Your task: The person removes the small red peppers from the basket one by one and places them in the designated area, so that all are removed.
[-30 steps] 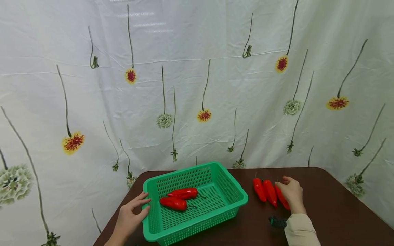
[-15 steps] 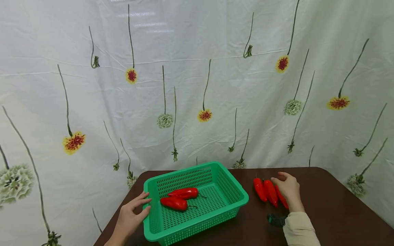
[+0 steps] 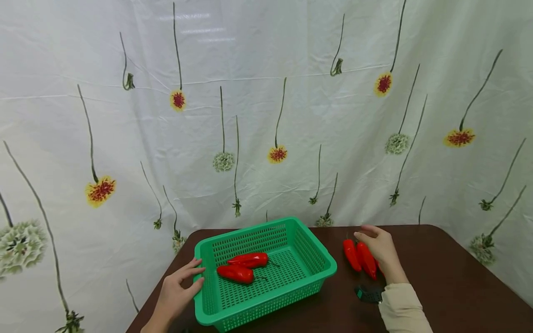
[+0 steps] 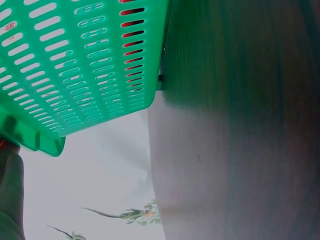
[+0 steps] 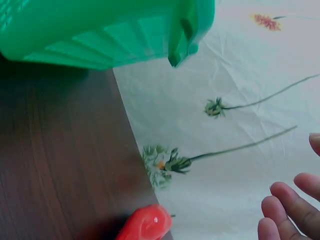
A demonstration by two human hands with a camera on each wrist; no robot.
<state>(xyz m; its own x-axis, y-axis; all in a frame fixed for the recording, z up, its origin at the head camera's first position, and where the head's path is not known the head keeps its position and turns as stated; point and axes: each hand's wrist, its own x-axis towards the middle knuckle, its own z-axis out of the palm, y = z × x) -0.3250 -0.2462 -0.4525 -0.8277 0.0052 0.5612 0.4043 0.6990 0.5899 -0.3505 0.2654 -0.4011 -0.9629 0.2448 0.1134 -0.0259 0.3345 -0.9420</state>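
Observation:
A green plastic basket [image 3: 266, 306] holds two red peppers [image 3: 235, 274]. My left hand [image 3: 175, 290] rests against its left rim with fingers fairly straight; in the left wrist view only part of this hand [image 4: 11, 192] shows beside the basket wall [image 4: 80, 65]. On the table to the right lie three more red peppers [image 3: 351, 255], side by side. Over the middle and right ones hovers my right hand [image 3: 381, 247], hiding much of the right pepper. The right wrist view shows its fingers [image 5: 287, 210] spread, holding nothing, with one red pepper [image 5: 145, 224] low in that view.
The dark brown table [image 3: 441, 277] has a rounded far right corner. Directly behind it hangs a white curtain [image 3: 266, 185] printed with flowers. A dark strap-like device [image 3: 368, 295] sits at my right wrist. Between basket and peppers runs a narrow strip of table.
My right hand has shifted left and slightly away from me, from the rightmost pepper toward the middle one. The left hand, basket and peppers stay in place.

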